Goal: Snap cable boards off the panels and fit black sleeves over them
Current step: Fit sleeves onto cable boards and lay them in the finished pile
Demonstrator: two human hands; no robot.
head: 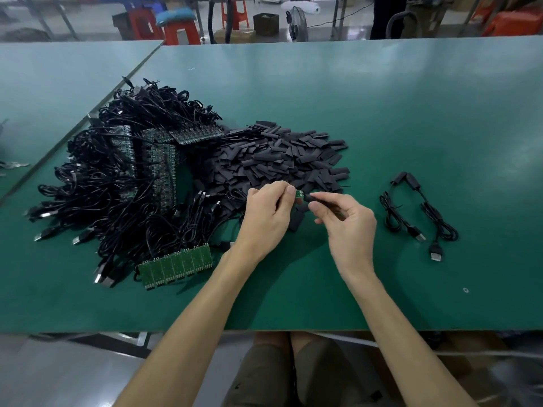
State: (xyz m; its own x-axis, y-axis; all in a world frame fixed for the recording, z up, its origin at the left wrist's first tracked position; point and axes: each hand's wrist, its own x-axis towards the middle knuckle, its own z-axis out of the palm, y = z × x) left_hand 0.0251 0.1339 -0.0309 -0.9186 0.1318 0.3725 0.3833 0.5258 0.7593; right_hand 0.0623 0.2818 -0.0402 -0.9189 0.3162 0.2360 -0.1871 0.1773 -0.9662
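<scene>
Pinching the cable board, my left hand faces my right hand, which pinches a black sleeve end-on just beside it.

Both forearms are stretched forward. The left hand and right hand are held close, fingertips pinched.
</scene>
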